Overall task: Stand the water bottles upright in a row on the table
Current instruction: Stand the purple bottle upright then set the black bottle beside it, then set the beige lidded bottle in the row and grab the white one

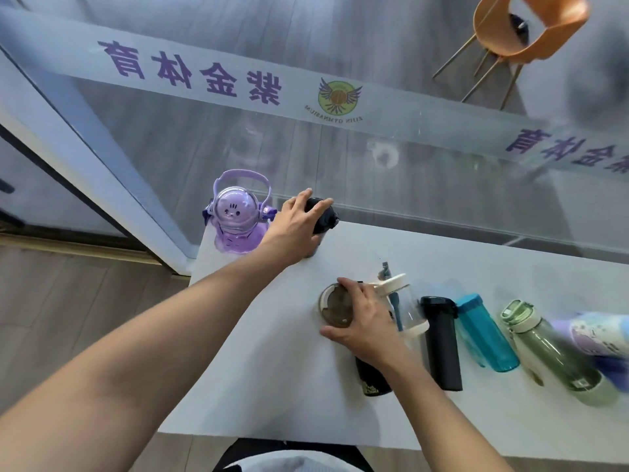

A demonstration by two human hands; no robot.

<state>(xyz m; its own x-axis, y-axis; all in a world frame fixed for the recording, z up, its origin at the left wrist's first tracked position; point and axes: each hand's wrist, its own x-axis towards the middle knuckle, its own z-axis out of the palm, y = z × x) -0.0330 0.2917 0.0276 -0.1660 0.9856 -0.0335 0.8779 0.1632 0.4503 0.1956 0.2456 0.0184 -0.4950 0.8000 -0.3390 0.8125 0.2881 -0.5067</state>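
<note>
At the far left corner of the white table (272, 386), the left hand (296, 221) grips a dark bottle (321, 216) by its cap, apparently upright beside the purple astronaut bottle (235, 216) already standing. Nearer, the right hand (366, 321) wraps the neck of a black tumbler (369, 379) lying on its side, touching the clear bottle (408, 308). Let go of the dark bottle only once its base sits flat; pivot the tumbler up on its base, clear of its neighbours, then set it next in line.
</note>
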